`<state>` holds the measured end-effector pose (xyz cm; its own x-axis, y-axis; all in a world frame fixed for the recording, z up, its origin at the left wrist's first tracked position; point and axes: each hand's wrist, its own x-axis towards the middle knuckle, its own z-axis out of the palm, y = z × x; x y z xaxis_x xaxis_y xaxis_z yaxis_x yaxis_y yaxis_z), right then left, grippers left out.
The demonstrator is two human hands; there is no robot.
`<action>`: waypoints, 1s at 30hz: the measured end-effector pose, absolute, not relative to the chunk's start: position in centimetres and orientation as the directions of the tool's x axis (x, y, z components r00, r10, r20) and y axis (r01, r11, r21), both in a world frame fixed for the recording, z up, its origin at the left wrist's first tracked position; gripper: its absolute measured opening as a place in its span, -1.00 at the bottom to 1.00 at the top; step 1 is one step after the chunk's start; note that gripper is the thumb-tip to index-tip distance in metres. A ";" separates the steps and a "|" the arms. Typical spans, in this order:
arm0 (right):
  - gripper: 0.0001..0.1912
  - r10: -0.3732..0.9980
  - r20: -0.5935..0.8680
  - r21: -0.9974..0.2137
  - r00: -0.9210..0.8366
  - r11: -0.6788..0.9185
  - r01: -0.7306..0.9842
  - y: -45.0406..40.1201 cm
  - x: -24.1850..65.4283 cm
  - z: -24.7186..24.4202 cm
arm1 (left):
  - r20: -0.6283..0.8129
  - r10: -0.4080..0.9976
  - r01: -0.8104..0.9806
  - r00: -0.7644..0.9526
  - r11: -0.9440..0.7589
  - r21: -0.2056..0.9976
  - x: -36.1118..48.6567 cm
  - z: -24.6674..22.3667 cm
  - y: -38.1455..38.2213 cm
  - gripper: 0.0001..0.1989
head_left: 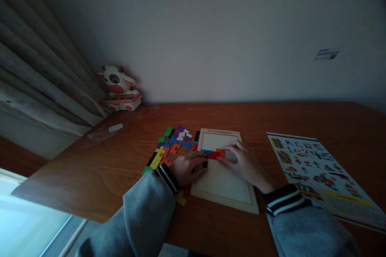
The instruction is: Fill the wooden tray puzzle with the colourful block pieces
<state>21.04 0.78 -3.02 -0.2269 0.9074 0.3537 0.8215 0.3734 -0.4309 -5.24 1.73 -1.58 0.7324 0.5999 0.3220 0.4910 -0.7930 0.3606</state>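
Note:
A pale wooden tray (pixel 224 205) lies flat on the brown table. Across its upper middle are a blue piece (pixel 206 151), a red piece (pixel 213 155) and an orange piece (pixel 222 153), side by side. My left hand (pixel 187 167) rests at the tray's left edge, fingers bent around the left end of these pieces and a black piece (pixel 205 164). My right hand (pixel 243 162) has thumb and index finger on the orange piece from the right. Many coloured pieces (pixel 156 160) lie left of the tray, partly behind my left hand.
A printed pattern sheet (pixel 319 168) lies on the table (pixel 120 168) at the right. A cow-shaped toy keyboard (pixel 120 98) stands at the back left, near a curtain. A yellow piece (pixel 181 198) lies below my left wrist. The wall is behind the table.

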 end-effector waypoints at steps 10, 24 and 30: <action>-0.64 0.899 0.377 -0.445 -0.221 0.386 0.808 0.8 21.0 -3.1 | 0.334 0.593 0.502 0.733 -0.802 0.322 -5.2 -1.4 1.8 -0.69; -0.60 0.890 0.401 -0.439 -0.216 0.394 0.807 1.1 21.2 -4.2 | 0.318 0.596 0.504 0.737 -0.798 0.329 -5.2 -1.1 1.6 -0.68; -0.58 0.900 0.394 -0.466 -0.187 0.371 0.803 1.3 21.1 -4.7 | 0.328 0.594 0.506 0.735 -0.802 0.318 -5.2 -1.2 1.6 -0.68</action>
<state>21.12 1.27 -4.66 -0.1868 0.9001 0.3937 0.8034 0.3706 -0.4661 -5.23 1.57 -1.20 0.7346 0.5939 0.3281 0.5063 -0.8018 0.3176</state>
